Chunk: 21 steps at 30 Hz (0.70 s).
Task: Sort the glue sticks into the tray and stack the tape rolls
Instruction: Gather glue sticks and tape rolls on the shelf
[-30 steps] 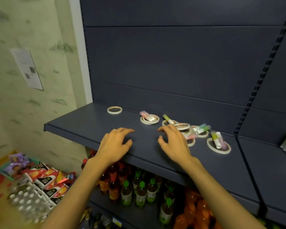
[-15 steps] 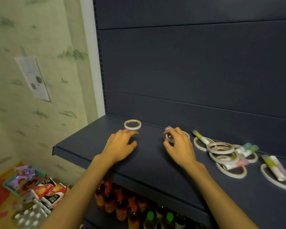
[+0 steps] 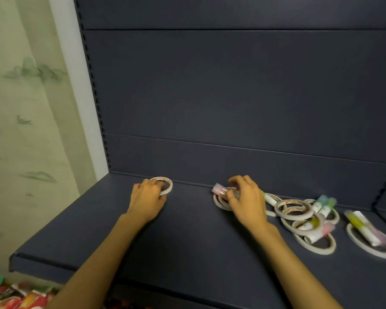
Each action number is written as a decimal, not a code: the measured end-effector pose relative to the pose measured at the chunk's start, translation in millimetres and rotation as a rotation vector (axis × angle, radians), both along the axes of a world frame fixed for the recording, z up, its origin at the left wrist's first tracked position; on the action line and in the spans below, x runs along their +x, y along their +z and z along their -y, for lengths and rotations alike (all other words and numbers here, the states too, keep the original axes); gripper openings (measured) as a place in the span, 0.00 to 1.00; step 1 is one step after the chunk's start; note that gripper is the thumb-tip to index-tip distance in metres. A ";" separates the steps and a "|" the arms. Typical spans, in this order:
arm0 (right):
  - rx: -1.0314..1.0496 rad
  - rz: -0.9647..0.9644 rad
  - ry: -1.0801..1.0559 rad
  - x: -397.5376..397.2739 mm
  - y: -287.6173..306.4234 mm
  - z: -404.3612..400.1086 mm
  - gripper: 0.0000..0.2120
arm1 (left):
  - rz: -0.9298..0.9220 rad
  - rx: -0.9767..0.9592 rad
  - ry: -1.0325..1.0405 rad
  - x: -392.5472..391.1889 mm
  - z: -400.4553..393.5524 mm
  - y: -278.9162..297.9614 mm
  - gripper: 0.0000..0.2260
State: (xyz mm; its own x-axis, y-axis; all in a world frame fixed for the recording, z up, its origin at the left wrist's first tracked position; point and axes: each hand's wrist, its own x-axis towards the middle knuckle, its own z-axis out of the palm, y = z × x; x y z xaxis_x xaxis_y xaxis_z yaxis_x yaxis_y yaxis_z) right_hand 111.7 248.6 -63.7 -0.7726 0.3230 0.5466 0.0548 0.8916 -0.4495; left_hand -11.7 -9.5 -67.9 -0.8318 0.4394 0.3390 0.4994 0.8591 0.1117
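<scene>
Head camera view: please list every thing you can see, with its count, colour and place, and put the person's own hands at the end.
shelf: one, dark blue-grey, across the middle, with a back panel of the same colour.
lone tape roll: one, white, at the shelf's back left, under the left fingers.
tape roll with pink glue stick: one roll, white, mid-shelf under the right hand; the pink stick lies across it.
tape roll pile: several, white, overlapping, right of the right hand; exact count unclear.
glue sticks in the pile: several, green, yellow, pink caps.
far right tape roll: one, white, with glue sticks lying on it.
packets: red, bottom left, blurred.
wall: pale green, left.
left hand: touches the lone roll.
right hand: fingers curled over the roll and pink stick.
</scene>
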 end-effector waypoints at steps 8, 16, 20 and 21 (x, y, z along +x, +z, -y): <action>0.056 0.038 -0.130 -15.3 -13.6 17.6 0.10 | -0.047 0.011 -0.011 -33.5 1.6 -27.9 0.10; 0.212 0.023 -0.211 -23.0 -36.4 16.0 0.09 | -0.190 0.239 -0.135 -25.3 -3.6 -31.8 0.03; 0.221 0.032 -0.186 -23.4 -37.1 16.7 0.08 | -0.206 0.252 -0.213 -20.5 -12.4 -28.8 0.02; 0.203 0.034 -0.175 -23.6 -37.1 16.5 0.08 | -0.205 0.252 -0.229 -19.2 -14.5 -29.1 0.02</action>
State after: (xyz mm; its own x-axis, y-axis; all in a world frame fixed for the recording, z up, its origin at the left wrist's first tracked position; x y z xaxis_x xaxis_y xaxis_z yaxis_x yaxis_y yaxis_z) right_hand 88.1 232.0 -100.8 -0.7337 0.3397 0.5885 0.2276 0.9389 -0.2582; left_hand -31.0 4.9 -97.1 -0.6258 0.4874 0.6089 0.7088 0.6812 0.1832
